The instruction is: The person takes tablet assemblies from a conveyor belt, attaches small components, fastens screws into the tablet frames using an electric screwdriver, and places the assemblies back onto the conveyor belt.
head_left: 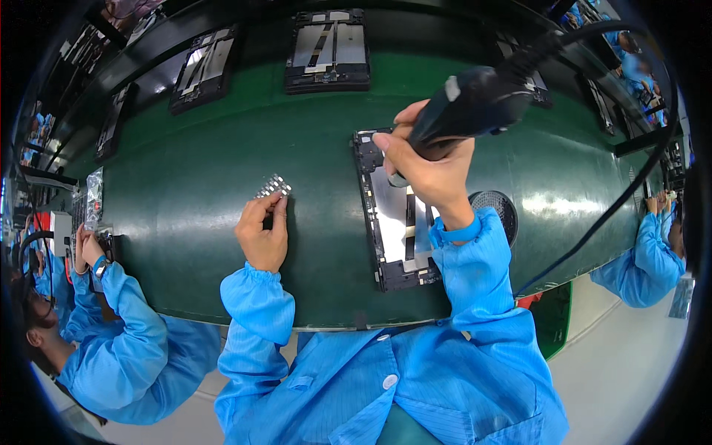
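My left hand (pixel 263 236) pinches a small sheet dotted with silver rectangular pieces (pixel 274 185) between thumb and fingertips, just above the green mat. My right hand (pixel 437 174) is wrapped round a black corded electric screwdriver (pixel 475 107), held tilted above an opened tablet (pixel 391 222). The tablet lies on the mat with its silver inside and black frame facing up. My right hand and sleeve cover part of its right side. The screwdriver's tip is hidden behind my hand, so I cannot tell if it touches the tablet.
A round black dish (pixel 506 211) sits beside my right wrist. More opened tablets, one of them a tablet at the far middle (pixel 327 55), line the back. The screwdriver's cable (pixel 593 230) loops down the right. Co-workers in blue sit left (pixel 133 341) and right (pixel 641 267).
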`<state>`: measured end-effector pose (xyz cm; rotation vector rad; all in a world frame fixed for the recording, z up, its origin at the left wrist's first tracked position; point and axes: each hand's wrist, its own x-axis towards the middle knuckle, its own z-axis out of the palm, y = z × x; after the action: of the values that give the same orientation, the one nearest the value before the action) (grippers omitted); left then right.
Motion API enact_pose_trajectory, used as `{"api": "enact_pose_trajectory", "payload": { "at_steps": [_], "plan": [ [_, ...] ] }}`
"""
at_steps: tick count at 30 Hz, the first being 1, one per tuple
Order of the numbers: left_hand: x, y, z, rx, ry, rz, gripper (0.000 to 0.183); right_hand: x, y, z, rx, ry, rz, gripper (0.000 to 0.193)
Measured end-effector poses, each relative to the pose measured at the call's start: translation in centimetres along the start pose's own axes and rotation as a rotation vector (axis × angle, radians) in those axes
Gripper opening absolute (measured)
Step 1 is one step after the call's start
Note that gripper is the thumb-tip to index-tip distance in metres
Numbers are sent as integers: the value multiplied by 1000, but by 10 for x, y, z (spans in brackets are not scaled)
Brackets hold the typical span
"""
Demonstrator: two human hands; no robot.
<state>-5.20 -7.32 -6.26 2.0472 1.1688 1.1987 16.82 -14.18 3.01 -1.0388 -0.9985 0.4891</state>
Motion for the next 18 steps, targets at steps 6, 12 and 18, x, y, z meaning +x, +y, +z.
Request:
{"api": "enact_pose_trajectory", "payload": {
  "at_steps": [6,12,18],
  "plan": [
    [-1,0,0,21,37,84,9,7,7,16,93,-9,43,19],
    [-1,0,1,-45,46,73,8,10,16,22,70,-47,78,18],
    [-3,-2,1,-73,43,10,7,11,17,23,78,-53,100,18]
  ]
}}
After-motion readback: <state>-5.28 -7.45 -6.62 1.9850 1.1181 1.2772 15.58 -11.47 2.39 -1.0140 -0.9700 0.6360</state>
